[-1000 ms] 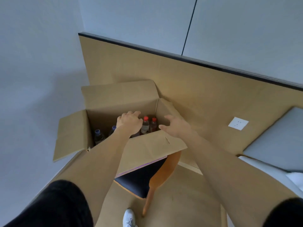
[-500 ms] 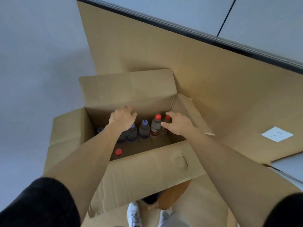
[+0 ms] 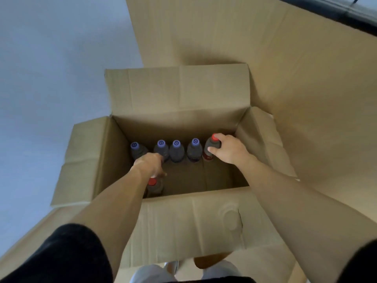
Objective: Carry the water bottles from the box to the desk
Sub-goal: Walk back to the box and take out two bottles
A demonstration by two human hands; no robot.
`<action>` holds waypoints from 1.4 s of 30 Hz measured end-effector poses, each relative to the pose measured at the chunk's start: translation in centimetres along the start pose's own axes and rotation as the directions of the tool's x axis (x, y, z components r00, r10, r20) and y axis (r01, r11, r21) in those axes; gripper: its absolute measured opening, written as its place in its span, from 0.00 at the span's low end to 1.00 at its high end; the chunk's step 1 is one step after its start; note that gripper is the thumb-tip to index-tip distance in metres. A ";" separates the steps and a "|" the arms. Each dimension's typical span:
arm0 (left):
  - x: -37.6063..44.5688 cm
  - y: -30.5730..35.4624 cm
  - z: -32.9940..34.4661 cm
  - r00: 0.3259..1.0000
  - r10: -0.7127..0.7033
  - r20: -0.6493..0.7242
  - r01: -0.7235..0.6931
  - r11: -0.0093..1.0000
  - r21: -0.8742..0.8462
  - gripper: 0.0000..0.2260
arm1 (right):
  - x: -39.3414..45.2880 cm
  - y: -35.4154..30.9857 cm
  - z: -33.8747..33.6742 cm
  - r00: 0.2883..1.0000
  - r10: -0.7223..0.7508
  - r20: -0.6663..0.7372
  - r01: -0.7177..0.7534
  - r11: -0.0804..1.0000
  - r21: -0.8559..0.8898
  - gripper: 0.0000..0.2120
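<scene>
An open cardboard box (image 3: 183, 217) stands below me. Along its far wall stand several dark bottles with purple caps (image 3: 176, 151). At the right end of that row is a red-capped bottle (image 3: 208, 157), and my right hand (image 3: 228, 152) is closed around its shoulder just under the cap. A second red-capped bottle (image 3: 153, 185) stands alone at the near left of the box. My left hand (image 3: 150, 163) reaches down just above it, in front of the purple-capped row. Its fingers curl downward and are mostly hidden. The desk is out of view.
The box's four flaps stick outward, the far flap (image 3: 179, 88) upright against a tan wall panel (image 3: 285, 78). A pale grey surface (image 3: 51, 78) lies to the left. My light shoes (image 3: 155, 272) and an orange chair part (image 3: 206, 260) show under the near flap.
I have leaned over the box, so its inside fills the view. My right hand has closed on the right-end red-capped bottle. My left hand dropped toward the near-left bottle.
</scene>
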State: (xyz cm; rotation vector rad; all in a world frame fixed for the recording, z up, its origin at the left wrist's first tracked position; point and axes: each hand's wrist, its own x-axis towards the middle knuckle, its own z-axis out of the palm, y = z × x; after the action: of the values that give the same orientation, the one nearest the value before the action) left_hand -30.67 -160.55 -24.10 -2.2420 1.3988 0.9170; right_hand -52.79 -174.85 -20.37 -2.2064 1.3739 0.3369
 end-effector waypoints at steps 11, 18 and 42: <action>1.5 0.3 2.2 0.981 -0.136 0.137 0.129 0.990 0.057 0.30 | 4.3 1.8 1.4 1.000 -0.007 -0.008 0.007 1.000 -0.016 0.31; 2.8 0.5 3.1 0.971 -0.121 0.206 0.096 0.987 0.128 0.32 | 7.2 2.4 2.8 1.000 0.014 0.021 -0.011 0.993 -0.114 0.41; 6.8 6.3 3.4 1.000 0.009 0.014 -0.010 0.996 0.089 0.14 | 6.3 2.4 6.6 0.983 -0.182 -0.004 0.182 0.983 -0.037 0.12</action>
State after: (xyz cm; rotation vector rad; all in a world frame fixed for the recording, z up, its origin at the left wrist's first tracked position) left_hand -35.35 -165.96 -30.88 -2.1620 1.4169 0.8543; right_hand -51.68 -176.95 -29.50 -2.3441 1.1660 0.2899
